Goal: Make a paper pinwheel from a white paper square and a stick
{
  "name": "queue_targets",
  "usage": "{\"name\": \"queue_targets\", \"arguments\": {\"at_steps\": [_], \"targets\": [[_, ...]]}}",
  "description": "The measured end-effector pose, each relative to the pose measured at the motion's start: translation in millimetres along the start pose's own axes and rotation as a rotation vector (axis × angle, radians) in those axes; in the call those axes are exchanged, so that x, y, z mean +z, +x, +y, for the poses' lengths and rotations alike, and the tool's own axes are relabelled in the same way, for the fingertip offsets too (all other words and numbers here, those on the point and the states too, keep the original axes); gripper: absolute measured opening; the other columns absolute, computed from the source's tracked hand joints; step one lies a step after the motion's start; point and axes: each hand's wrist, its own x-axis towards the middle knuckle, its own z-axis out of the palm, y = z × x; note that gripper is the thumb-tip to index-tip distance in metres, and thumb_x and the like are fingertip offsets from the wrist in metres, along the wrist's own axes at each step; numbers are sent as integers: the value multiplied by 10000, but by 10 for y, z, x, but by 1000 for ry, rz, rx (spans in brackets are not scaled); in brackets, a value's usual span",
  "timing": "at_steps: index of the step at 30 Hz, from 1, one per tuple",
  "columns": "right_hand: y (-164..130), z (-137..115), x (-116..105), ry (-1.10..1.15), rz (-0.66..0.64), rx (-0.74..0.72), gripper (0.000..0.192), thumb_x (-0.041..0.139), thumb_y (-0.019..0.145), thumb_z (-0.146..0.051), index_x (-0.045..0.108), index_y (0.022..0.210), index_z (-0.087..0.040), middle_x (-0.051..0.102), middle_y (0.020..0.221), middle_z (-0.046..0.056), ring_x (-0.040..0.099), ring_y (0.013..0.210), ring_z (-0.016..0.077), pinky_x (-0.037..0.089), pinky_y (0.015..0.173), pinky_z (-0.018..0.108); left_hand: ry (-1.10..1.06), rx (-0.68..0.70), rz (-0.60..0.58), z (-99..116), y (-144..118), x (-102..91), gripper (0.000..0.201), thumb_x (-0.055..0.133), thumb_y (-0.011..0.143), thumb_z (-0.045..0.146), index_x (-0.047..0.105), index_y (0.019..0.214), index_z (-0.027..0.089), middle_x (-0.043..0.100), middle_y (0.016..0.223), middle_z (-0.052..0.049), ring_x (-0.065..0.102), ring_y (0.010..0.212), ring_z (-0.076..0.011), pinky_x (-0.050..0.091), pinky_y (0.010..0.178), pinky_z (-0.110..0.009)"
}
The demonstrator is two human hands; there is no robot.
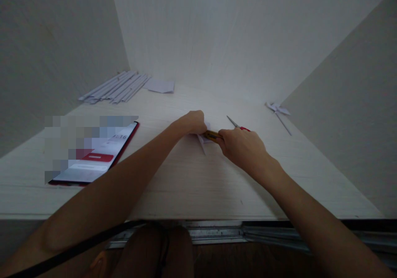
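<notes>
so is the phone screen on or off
On. The phone lies flat on the desk with its screen lit, showing a red button and pale digits.

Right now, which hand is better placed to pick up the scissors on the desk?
The right hand. The scissors lie just beyond its knuckles, though it already holds a yellow tool. The left hand is farther away and presses on the folded paper.

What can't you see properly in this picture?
Head view:
- Small folded white paper piece: mostly covered by the left hand.
- Yellow-brown tool: its rear sits inside the right hand, so its kind is unclear.
- Red-handled scissors: handles hidden behind that hand.
- Red-edged smartphone: left part pixelated.
</notes>
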Motion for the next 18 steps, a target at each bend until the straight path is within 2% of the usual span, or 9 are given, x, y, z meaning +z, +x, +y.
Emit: {"name": "queue_targets", "arguments": {"at_steps": [13,18], "targets": [[44,-9,-46,0,-33,-24,318,364,859,-290,652,895,-158,663,760,139,626,684,231,386,549,289,-16,9,-2,-20,-1,5,416,519,657,186,592,1035,29,644,877,-210,599,815,-235,430,636,-256],[35,137,-33,137,-60,16,333,381,852,-369,650,911,-181,662,787,113,604,637,201,360,515,268,-47,-13,-30,-14,-39,-50,342,522,647,176,627,942,40,643,848,-167,582,756,-203,396,587,-241]]}}
